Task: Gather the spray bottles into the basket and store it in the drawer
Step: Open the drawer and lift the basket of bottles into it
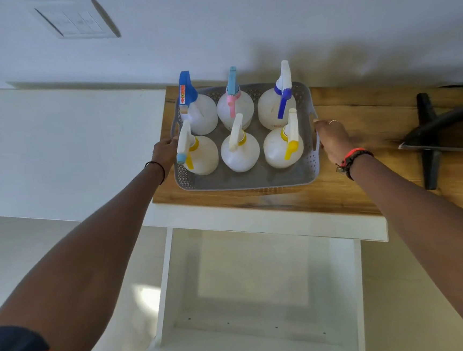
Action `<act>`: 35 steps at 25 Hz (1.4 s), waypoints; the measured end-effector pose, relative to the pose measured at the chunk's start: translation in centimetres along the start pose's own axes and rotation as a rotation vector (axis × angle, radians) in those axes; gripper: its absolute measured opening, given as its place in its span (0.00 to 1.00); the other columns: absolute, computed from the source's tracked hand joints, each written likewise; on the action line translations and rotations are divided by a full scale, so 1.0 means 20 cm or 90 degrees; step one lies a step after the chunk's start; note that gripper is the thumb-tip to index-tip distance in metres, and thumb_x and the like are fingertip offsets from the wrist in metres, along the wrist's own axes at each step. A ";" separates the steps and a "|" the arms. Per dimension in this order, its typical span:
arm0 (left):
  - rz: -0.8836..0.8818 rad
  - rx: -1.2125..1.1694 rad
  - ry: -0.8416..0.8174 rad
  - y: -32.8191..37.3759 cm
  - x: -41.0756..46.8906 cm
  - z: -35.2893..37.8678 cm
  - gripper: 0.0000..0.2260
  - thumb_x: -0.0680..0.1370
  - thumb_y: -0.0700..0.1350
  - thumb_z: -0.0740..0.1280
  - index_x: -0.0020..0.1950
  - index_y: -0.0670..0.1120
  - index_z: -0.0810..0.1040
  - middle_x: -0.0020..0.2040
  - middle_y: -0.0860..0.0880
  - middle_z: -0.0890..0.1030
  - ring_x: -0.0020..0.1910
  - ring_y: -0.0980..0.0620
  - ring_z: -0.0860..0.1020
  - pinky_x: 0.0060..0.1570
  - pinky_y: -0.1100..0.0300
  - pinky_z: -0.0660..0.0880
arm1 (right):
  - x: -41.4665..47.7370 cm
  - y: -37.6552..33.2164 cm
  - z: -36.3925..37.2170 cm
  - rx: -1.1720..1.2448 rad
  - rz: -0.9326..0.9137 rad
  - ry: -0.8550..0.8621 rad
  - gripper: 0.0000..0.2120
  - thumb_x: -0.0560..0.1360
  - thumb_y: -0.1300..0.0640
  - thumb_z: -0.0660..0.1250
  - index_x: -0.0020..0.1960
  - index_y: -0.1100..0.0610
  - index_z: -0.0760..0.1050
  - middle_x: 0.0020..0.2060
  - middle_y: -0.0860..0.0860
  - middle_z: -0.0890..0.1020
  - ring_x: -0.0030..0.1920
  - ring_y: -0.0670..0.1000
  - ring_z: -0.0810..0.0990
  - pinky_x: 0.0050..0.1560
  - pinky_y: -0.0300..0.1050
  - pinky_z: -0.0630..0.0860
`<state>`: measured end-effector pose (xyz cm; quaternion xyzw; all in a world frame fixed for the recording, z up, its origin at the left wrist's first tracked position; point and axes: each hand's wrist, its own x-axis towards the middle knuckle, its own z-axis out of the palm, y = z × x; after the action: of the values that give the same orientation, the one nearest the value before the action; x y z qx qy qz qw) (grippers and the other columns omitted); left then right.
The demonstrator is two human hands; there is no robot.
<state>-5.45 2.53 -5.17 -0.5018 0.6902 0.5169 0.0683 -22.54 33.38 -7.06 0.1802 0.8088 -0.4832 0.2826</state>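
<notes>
A grey perforated basket [249, 179] rests on the wooden countertop [338, 194]. Several white spray bottles stand upright inside it in two rows. The back row has a blue-headed bottle [201, 113], a pink-and-teal one [235, 105] and a white-and-violet one [274, 104]. The front-row bottles have yellow collars, such as the one at the right [282, 150]. My left hand [166, 153] grips the basket's left handle. My right hand [332, 138] holds the right handle. Below the counter a white drawer [355, 290] stands pulled out with nothing in it.
A white cabinet top [68, 150] lies to the left of the counter. A black stand-like object [429, 141] sits on the wood at the right. The white wall with a switch plate [77, 21] rises behind.
</notes>
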 end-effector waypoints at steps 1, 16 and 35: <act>-0.005 0.001 -0.001 0.00 0.02 0.01 0.12 0.80 0.40 0.59 0.36 0.46 0.70 0.40 0.43 0.72 0.47 0.48 0.69 0.36 0.60 0.66 | 0.02 0.00 0.01 -0.008 -0.003 -0.011 0.11 0.79 0.50 0.59 0.52 0.56 0.74 0.37 0.49 0.75 0.37 0.48 0.73 0.34 0.40 0.68; 0.021 -0.029 -0.009 -0.01 -0.01 0.03 0.17 0.82 0.43 0.58 0.70 0.38 0.70 0.67 0.34 0.72 0.66 0.37 0.72 0.65 0.45 0.71 | 0.03 0.05 0.09 -0.099 0.010 0.045 0.16 0.82 0.57 0.54 0.64 0.64 0.72 0.60 0.62 0.77 0.54 0.59 0.76 0.54 0.50 0.73; -0.006 -0.022 -0.006 -0.45 -0.61 -0.07 0.15 0.82 0.41 0.57 0.66 0.38 0.75 0.56 0.39 0.79 0.57 0.42 0.76 0.60 0.49 0.74 | -0.58 0.52 -0.07 -0.116 0.050 0.053 0.16 0.81 0.59 0.56 0.63 0.68 0.73 0.51 0.63 0.77 0.48 0.56 0.73 0.45 0.46 0.67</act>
<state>7.93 9.40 -2.97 -0.5041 0.6784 0.5305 0.0653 -7.95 39.21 -6.29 0.2051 0.8528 -0.3882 0.2829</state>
